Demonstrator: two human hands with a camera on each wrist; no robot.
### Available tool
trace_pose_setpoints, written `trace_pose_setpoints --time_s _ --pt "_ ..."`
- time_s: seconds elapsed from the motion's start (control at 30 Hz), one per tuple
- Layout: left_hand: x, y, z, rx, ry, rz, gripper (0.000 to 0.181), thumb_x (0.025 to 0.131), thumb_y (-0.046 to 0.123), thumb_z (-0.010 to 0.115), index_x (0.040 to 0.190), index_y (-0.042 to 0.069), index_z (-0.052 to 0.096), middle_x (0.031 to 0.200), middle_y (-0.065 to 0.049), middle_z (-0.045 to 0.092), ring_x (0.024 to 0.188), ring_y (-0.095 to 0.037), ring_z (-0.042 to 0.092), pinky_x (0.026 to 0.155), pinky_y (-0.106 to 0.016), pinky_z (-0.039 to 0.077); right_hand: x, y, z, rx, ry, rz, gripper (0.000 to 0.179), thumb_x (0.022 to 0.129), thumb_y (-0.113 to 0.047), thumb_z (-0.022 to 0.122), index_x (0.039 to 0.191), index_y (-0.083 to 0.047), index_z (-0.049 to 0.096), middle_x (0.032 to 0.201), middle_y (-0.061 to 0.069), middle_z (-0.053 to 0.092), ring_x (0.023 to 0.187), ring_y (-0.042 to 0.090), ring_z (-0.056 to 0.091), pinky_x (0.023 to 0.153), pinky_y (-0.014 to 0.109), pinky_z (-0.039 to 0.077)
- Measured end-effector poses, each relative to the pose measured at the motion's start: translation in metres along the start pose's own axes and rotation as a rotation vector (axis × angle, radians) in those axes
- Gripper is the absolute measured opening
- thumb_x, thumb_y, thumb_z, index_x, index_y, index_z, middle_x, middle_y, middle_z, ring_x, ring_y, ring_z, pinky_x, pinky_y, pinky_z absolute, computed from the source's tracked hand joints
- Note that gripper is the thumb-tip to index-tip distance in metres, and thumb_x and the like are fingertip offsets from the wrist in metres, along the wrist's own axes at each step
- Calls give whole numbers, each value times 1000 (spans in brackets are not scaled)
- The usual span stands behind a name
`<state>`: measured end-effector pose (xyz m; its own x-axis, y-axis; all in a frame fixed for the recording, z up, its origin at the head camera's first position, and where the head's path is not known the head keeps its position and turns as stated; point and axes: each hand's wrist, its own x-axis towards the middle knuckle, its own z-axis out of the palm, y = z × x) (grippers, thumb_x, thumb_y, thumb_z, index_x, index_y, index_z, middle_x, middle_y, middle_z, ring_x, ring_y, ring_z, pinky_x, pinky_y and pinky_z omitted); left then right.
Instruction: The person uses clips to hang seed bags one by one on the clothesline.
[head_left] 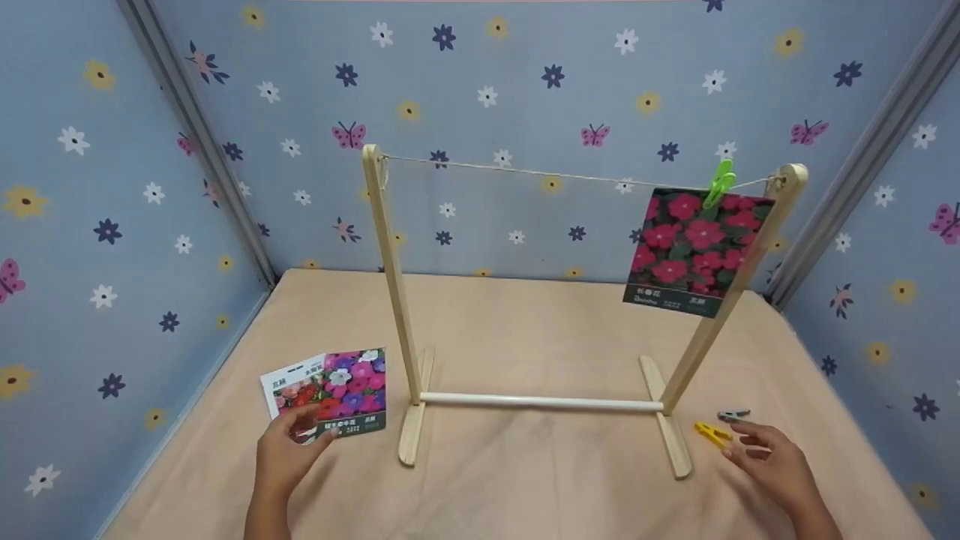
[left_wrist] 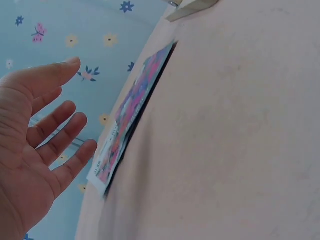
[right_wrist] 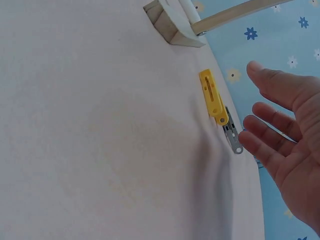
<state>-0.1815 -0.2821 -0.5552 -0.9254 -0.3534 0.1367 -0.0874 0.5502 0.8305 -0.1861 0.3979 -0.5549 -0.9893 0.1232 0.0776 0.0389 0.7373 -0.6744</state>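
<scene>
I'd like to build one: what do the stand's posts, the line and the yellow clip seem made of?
The posts: probably unpainted wood, pale tan, smooth and matt. The line: likely undyed twine, dull beige, but too thin to be sure. The yellow clip: probably smooth plastic, by its even, solid colour.

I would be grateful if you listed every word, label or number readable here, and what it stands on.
"长春花": bottom band of the hanging red-flower card.
Too small or blurred to read surely: the other print on that band.
Likewise: the lettering on the pink-and-purple flower card.
Likewise: the lettering on the white-edged card partly beneath it.
</scene>
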Motion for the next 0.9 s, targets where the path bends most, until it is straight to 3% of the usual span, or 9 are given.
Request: trace_pose_setpoints --time_s 0.27,0.5,0.67,0.9 --pt "11 -11 1 -17 5 -99 58 68 27 76 117 6 54 109 -13 56 98 -24 52 86 -37 44 2 5 5 -2 -32 65 57 75 -35 69 121 -5 52 117 18 49 99 31 52 78 40 48" --pt "21 -13 3 50 -70 -207 70 68 32 75 123 -1 48 108 -18 55 96 -27 51 84 -39 45 4 9 11 9 -61 112 67 72 -39 70 122 -1 49 111 17 55 94 26 53 75 36 49" --pt "28 -14 8 48 -112 -277 79 65 35 77 127 0 43 118 -20 49 103 -30 48 90 -41 42 6 13 14 45 -79 146 72 70 -38 72 123 3 47 110 19 56 93 25 53 72 33 48" --pt "30 -18 16 54 -94 -300 84 62 36 78 130 3 41 118 -19 50 105 -30 47 92 -43 39 12 15 23 23 -28 259 79 66 -37 76 126 3 44 111 19 51 93 26 46 73 35 43"
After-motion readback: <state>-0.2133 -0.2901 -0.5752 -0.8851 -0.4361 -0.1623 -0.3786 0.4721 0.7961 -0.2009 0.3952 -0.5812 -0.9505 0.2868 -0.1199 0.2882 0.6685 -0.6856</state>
